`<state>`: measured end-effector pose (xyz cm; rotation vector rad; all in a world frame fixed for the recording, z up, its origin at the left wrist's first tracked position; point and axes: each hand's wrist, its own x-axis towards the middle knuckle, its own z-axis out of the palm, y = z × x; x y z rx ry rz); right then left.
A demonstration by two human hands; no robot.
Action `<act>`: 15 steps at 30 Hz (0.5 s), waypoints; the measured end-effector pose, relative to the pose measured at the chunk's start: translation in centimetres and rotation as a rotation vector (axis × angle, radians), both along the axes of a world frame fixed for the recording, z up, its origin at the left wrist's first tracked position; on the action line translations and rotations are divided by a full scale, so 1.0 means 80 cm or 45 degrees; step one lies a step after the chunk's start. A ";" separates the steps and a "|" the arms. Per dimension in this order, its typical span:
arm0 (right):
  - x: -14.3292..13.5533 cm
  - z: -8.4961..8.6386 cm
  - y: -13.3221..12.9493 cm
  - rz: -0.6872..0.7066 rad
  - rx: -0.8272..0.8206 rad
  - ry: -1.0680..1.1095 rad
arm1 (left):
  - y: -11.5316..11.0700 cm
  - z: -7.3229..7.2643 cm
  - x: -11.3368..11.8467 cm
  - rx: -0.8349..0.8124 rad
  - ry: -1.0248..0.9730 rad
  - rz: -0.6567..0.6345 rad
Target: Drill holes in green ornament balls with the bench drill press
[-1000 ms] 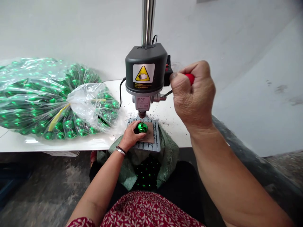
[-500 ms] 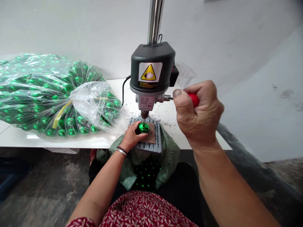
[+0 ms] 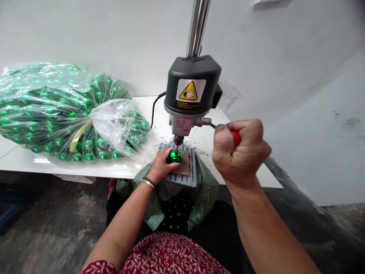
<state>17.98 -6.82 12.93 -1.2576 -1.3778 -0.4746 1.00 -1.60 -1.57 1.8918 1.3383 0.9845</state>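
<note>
Under the chuck of a drill press, my left hand grips a shiny green ball between thumb and fingers. The ball rests on a brown board laid over the grey slotted base plate. The drill bit reaches down to the top of the ball; whether it has entered cannot be seen. To the right, my right hand is wrapped round the red knob of the press's feed lever.
A big clear bag full of green balls lies on the white table at left. Dark shavings are strewn round the base. Below the front edge, a green woven sack hangs open with more green balls in it. A steel column rises behind.
The right hand and the lever's knob have dropped slightly, so the lever now slopes downward. The left hand stays on the ball. The whole view has shifted a little.
</note>
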 end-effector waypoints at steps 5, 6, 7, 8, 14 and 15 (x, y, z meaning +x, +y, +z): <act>-0.002 -0.015 0.000 -0.032 0.094 -0.018 | -0.001 0.003 0.000 -0.013 -0.009 -0.013; -0.002 -0.017 0.001 -0.035 0.104 -0.022 | -0.002 0.005 0.001 -0.014 -0.013 -0.023; -0.001 -0.021 0.001 -0.036 0.112 -0.024 | -0.003 0.006 0.001 -0.014 -0.016 -0.033; -0.001 -0.025 0.001 -0.036 0.119 -0.029 | -0.003 0.008 0.001 -0.014 -0.016 -0.040; -0.002 -0.057 -0.001 -0.021 0.209 -0.127 | -0.003 0.009 0.001 -0.021 0.012 -0.029; -0.003 -0.056 -0.001 -0.017 0.226 -0.112 | -0.003 0.009 0.001 -0.023 0.013 -0.028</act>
